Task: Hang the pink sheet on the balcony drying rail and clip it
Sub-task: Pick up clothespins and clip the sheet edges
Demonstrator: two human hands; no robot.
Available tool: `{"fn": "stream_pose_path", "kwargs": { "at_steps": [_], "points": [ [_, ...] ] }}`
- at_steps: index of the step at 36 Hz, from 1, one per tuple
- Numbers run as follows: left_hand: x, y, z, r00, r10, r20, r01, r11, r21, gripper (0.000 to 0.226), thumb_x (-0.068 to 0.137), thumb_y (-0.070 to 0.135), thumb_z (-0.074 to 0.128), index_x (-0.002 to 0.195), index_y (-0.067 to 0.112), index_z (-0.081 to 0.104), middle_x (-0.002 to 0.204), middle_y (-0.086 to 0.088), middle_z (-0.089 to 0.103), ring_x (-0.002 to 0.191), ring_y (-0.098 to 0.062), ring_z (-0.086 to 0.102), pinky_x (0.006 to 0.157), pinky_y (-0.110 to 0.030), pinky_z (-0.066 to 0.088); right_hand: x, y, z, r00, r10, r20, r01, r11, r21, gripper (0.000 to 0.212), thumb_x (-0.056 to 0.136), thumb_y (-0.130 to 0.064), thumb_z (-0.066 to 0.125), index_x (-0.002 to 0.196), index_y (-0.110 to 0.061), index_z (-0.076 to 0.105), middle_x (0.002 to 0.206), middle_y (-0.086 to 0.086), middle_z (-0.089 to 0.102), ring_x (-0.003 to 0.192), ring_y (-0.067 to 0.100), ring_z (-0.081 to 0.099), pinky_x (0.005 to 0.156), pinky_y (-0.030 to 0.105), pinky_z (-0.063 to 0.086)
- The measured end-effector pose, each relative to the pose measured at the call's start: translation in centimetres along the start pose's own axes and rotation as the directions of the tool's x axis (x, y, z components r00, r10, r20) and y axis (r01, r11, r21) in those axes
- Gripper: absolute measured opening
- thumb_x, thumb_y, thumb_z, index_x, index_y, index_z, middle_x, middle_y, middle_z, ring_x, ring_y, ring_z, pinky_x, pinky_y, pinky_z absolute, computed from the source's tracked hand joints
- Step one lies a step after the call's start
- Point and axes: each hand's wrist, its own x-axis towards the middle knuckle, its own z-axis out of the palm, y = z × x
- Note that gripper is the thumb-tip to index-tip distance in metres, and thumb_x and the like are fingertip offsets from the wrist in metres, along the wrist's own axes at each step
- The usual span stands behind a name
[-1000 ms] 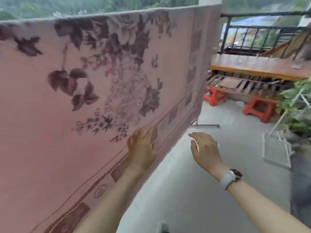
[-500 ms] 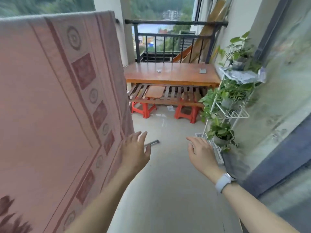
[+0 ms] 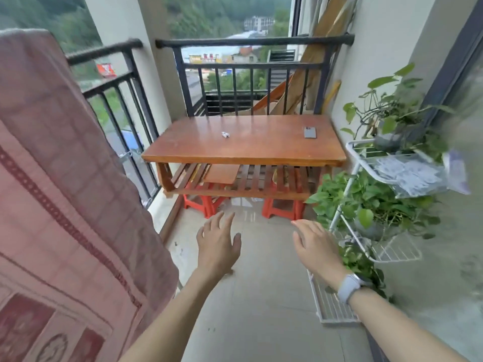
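The pink sheet [image 3: 65, 205] with dark red border patterns hangs over the balcony rail [image 3: 104, 52] on the left and drapes down to the bottom of the view. A small white clip-like object [image 3: 225, 134] lies on the wooden table [image 3: 245, 150] ahead. My left hand [image 3: 218, 244] is stretched out over the floor with fingers spread, holding nothing and clear of the sheet. My right hand [image 3: 315, 246], with a white watch on the wrist, is also held out empty with relaxed fingers.
A phone [image 3: 310, 132] lies on the table's right side. Red stools [image 3: 203, 203] stand under the table. A white wire plant rack [image 3: 366, 231] with potted green plants lines the right wall. Wooden boards [image 3: 313, 61] lean in the far corner.
The view has swung right, from facing the sheet to facing the table. My left hand has come off the sheet, and both hands now reach forward over the floor.
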Motion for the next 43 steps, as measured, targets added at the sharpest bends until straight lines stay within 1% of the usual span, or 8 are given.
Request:
{"fn": "stream_pose_path", "kwargs": {
  "at_steps": [4, 8, 13, 19, 23, 27, 36, 43],
  "points": [
    [7.3, -0.8, 1.2, 0.999, -0.038, -0.025, 0.038, 0.999, -0.008, 0.051, 0.088, 0.031, 0.051, 0.137, 0.024, 0.037, 0.142, -0.004, 0.039, 0.13, -0.026, 0.033, 0.104, -0.044, 0.031, 8.2, 1.1, 2.0, 0.999, -0.027, 0.027, 0.026, 0.999, 0.043, 0.051, 0.083, -0.035, 0.028, 0.112, -0.012, 0.063, 0.113, 0.005, 0.064, 0.107, 0.027, 0.057, 0.093, 0.039, 0.041],
    [14.6, -3.3, 3.5, 0.993, -0.119, -0.017, 0.119, 0.993, -0.012, 0.053, 0.087, 0.031, 0.054, 0.137, 0.023, 0.039, 0.142, -0.004, 0.038, 0.131, -0.026, 0.033, 0.103, -0.044, 0.029, 16.1, 2.2, 5.5, 0.998, -0.032, 0.059, 0.028, 0.997, 0.077, 0.049, 0.081, -0.034, 0.029, 0.107, -0.013, 0.065, 0.108, 0.005, 0.066, 0.101, 0.027, 0.06, 0.089, 0.039, 0.045],
    [25.2, -6.9, 6.7, 0.986, -0.169, 0.008, 0.169, 0.985, -0.04, 0.054, 0.087, 0.033, 0.052, 0.138, 0.024, 0.037, 0.144, -0.003, 0.035, 0.134, -0.025, 0.028, 0.104, -0.043, 0.027, 26.3, 3.2, 10.6, 0.995, -0.029, 0.092, 0.023, 0.997, 0.068, 0.056, 0.081, -0.039, 0.022, 0.115, -0.015, 0.06, 0.118, 0.002, 0.061, 0.109, 0.024, 0.055, 0.093, 0.036, 0.041],
    [38.2, -11.4, 8.1, 0.977, -0.204, 0.062, 0.206, 0.978, -0.019, 0.056, 0.087, 0.041, 0.05, 0.138, 0.025, 0.035, 0.144, -0.002, 0.035, 0.136, -0.025, 0.025, 0.107, -0.043, 0.025, 40.8, 2.2, 15.1, 0.974, -0.029, 0.226, 0.019, 0.999, 0.05, 0.034, 0.093, -0.02, 0.041, 0.125, -0.015, 0.051, 0.128, 0.004, 0.052, 0.118, 0.026, 0.047, 0.098, 0.035, 0.036],
    [45.8, -13.5, 8.4, 0.969, -0.236, 0.069, 0.238, 0.971, -0.01, 0.053, 0.087, 0.04, 0.05, 0.135, 0.024, 0.038, 0.142, -0.002, 0.037, 0.134, -0.026, 0.028, 0.106, -0.045, 0.025, 49.3, 1.0, 17.3, 0.968, -0.061, 0.242, 0.031, 0.992, 0.125, 0.035, 0.093, -0.015, 0.042, 0.127, -0.011, 0.05, 0.13, 0.006, 0.052, 0.121, 0.024, 0.046, 0.103, 0.031, 0.031],
    [51.3, -15.6, 10.5, 0.954, -0.272, 0.127, 0.274, 0.962, 0.004, 0.054, 0.088, 0.043, 0.047, 0.137, 0.025, 0.034, 0.145, -0.002, 0.032, 0.136, -0.023, 0.024, 0.106, -0.044, 0.025, 55.4, 1.6, 21.1, 0.948, -0.008, 0.317, -0.051, 0.983, 0.178, 0.041, 0.093, -0.018, 0.041, 0.134, -0.016, 0.041, 0.132, 0.003, 0.047, 0.119, 0.021, 0.047, 0.099, 0.03, 0.035],
    [60.7, -20.8, 18.8, 0.869, -0.436, 0.235, 0.423, 0.9, 0.104, 0.056, 0.089, 0.048, 0.041, 0.139, 0.024, 0.029, 0.147, -0.005, 0.027, 0.139, -0.027, 0.016, 0.11, -0.044, 0.019, 70.0, 4.8, 33.5, 0.843, 0.064, 0.534, -0.167, 0.975, 0.148, 0.041, 0.095, -0.024, 0.039, 0.135, -0.017, 0.038, 0.136, 0.005, 0.043, 0.117, 0.024, 0.049, 0.098, 0.041, 0.041],
    [66.7, -23.3, 23.6, 0.769, -0.568, 0.292, 0.554, 0.821, 0.139, 0.065, 0.09, 0.05, 0.038, 0.146, 0.025, 0.014, 0.155, -0.008, 0.008, 0.142, -0.029, 0.007, 0.113, -0.043, 0.015, 80.4, 5.8, 41.9, 0.811, 0.029, 0.584, -0.08, 0.995, 0.063, 0.043, 0.092, -0.023, 0.044, 0.134, -0.013, 0.038, 0.132, 0.01, 0.043, 0.118, 0.031, 0.045, 0.094, 0.04, 0.04]
  ]
}}
